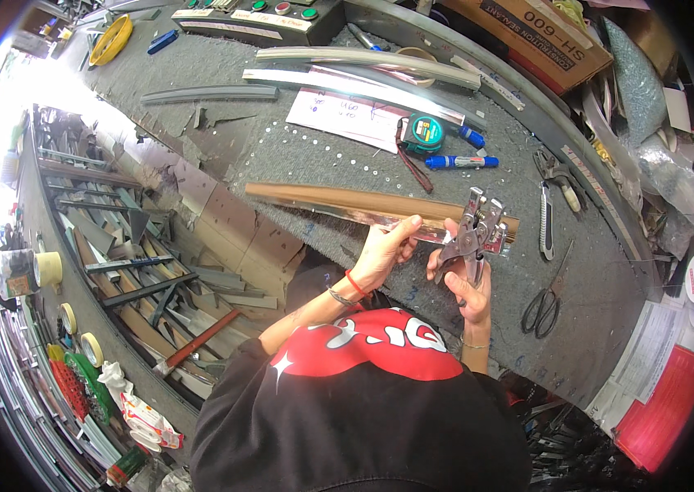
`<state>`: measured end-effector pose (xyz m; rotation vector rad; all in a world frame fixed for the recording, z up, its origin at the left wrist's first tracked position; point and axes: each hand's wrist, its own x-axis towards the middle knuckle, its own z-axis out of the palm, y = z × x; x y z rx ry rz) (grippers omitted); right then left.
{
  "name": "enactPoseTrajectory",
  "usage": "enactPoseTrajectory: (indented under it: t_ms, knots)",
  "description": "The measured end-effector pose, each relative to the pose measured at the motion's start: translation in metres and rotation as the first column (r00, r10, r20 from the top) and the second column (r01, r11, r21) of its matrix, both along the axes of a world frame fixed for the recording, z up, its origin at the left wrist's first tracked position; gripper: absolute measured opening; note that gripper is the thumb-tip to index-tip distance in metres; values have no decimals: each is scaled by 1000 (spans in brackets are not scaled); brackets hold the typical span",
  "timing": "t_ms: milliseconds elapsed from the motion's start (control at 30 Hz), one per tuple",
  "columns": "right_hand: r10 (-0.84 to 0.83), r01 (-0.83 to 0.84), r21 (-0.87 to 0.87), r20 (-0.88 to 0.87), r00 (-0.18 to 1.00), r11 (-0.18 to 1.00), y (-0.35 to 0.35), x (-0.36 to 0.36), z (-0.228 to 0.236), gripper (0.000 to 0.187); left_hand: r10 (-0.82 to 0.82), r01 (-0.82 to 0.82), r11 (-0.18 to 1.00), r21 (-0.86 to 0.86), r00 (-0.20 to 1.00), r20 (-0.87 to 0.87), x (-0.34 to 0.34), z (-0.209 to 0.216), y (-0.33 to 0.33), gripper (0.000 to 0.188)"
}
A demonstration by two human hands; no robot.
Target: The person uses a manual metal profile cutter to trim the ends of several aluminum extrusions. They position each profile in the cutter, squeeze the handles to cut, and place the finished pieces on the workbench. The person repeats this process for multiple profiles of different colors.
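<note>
Brown strip (322,198), one, long and narrow, lying aslant above the near part of the grey worktop (281,164), its right end at the pliers. Left hand (390,248), closed: thumb and fingers grip the strip near its right end; a red band (355,283) circles the wrist. Right hand (467,289), closed around the handles of metal pliers (467,239), whose head stands at the strip's right end; whether the jaws touch it cannot be told. Beyond the strip: teal tape measure (426,132); blue marker (462,162), just beside it; white paper (314,115), marked by hand; pale strip (363,56); grey strip (212,94), farther left. To the right: cutter (545,221); black scissors (554,290), nearer the person. At the far edge: button box (258,25). Left of the worktop: assorted offcuts (146,279), heaped at mixed angles.
</note>
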<state>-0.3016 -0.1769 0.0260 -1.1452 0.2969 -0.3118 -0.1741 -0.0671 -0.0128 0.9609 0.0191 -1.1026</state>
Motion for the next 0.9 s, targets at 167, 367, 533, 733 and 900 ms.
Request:
enactPoseTrajectory:
  t_ms: [167, 367, 533, 733, 900]
  knots:
    - [68, -68, 54, 11, 998, 996, -4, 2, 9, 67, -157, 160, 986, -41, 985, 74, 6, -5, 5, 39]
    - [154, -151, 124, -13, 988, 981, -6, -1, 14, 63, -303, 272, 953, 136, 866, 398, 5, -3, 21, 43]
    - [235, -223, 155, -66, 970, 962, -7, -1, 12, 72, -179, 135, 973, 186, 954, 242, 7, -3, 15, 37]
    - [84, -108, 337, 85, 993, 935, 12, -10, 18, 84, 66, -141, 982, 124, 877, 475, 41, 17, 12, 40]
    - [78, -65, 336, -24, 997, 940, 22, -8, 7, 67, 312, -257, 950, -177, 773, 553, 41, 25, 11, 34]
